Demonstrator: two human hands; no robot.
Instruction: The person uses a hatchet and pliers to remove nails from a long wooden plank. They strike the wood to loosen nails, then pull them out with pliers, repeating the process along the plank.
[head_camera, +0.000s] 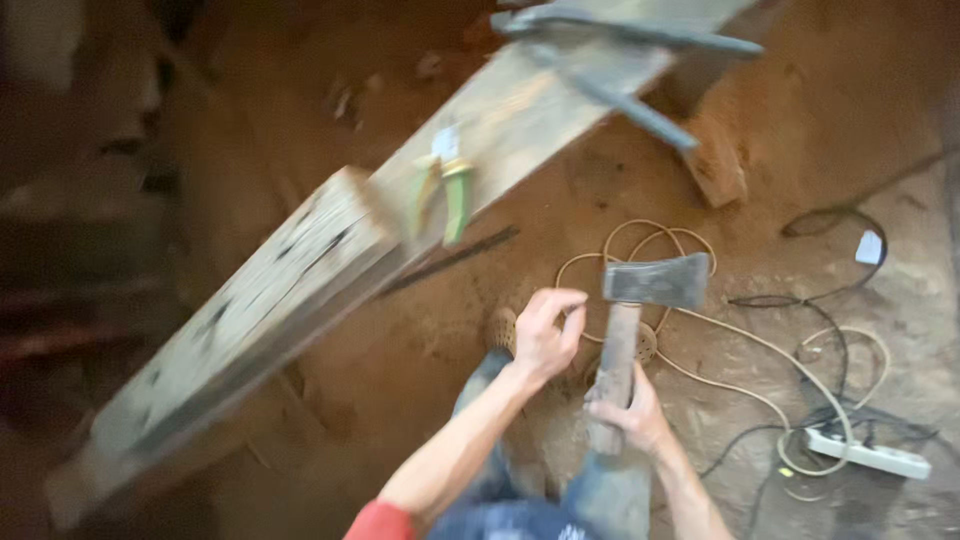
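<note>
My right hand grips the wooden handle of an axe, whose dark metal head points up and to the right. My left hand hovers beside the handle with fingers apart and curled, holding nothing. A long pale wooden beam slants from the lower left up to the top right. Green-handled pliers lie on the beam. A grey metal clamp sits on the beam's far end.
A tan cord loops across the reddish dirt floor. A white power strip with black cables lies at the lower right. My sandalled feet and jeans show below the hands. A dark rod lies under the beam.
</note>
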